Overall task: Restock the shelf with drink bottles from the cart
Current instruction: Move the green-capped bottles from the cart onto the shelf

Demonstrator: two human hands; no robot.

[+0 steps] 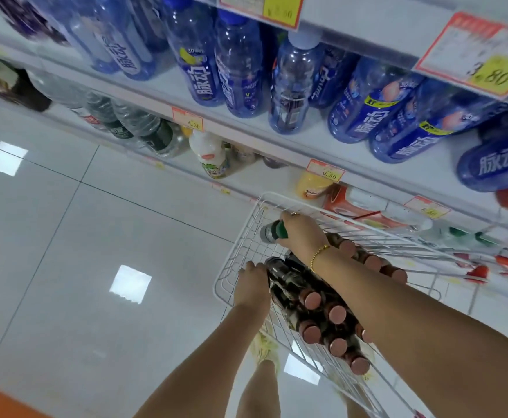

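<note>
Green-banded bottle: the green-banded bottle (272, 233) lies on its side at the 12 o'clock end of the cart (243, 243), clear end pointing to 9 o'clock.
Right hand: the right hand (299, 230) has its grip wrapped round that bottle's middle, fingers curled over the green band.
Left hand: the left hand (251, 286) is at the cart's 9 o'clock side, its grip curled against the base end of the dark bottles (301, 300).
Dark bottles: they lie bunched on their sides, coppery caps pointing to 5 o'clock. From here I cannot tell whether a wrap binds them.
Shelf: the shelf (307, 137) stands off to 1 o'clock of the cart, with blue bottles (364, 110) upright on it and a price tag (325, 171) on the edge below.
Weight: the bottles look full, so I'd judge one an easy load for a single hand. The whole bunch would be heavy and want both hands under it.
Feel: probably stiff plastic with smooth, slippery sides that gives only a little under a squeeze.
Where to hold: round the labelled waist, as the right hand does, or at the shoulder below the cap.
Care: I'd expect loose ones to roll on the wire, so steady the bunch while lifting.
</note>
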